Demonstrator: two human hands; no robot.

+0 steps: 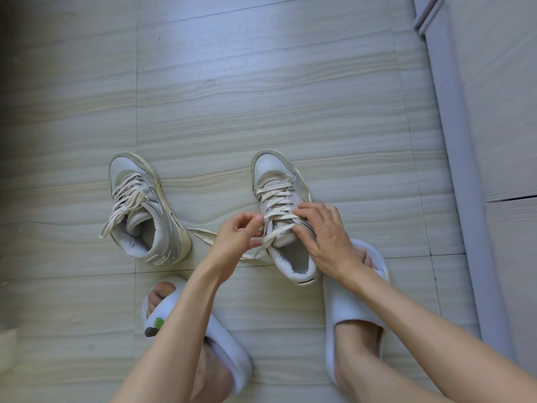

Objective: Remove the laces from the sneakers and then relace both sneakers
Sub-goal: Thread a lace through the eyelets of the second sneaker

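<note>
Cream-coloured lace (277, 199) is crossed up the front of the right-hand sneaker (283, 216), which stands on the pale wood-grain floor (261, 97) with its toe pointing away from the person. A strand at the upper eyelets is pinched by the left hand (236, 238), thumb and curled fingers closed on it at the shoe's left edge. The right hand (322, 237) is laid over the tongue and right side of the collar, fingers bent and pressing the crossed strands. Loose lace ends are trailed on the floor between the two shoes. The left-hand sneaker (146, 210) is set well apart, fully laced, its ends draped over the near side. Two white slides (348, 301) are worn by the person just behind the shoes, the right one touching the worked sneaker's heel. A white cabinet (494, 112) borders the floor at the right; wide bare floor is left beyond the toes
</note>
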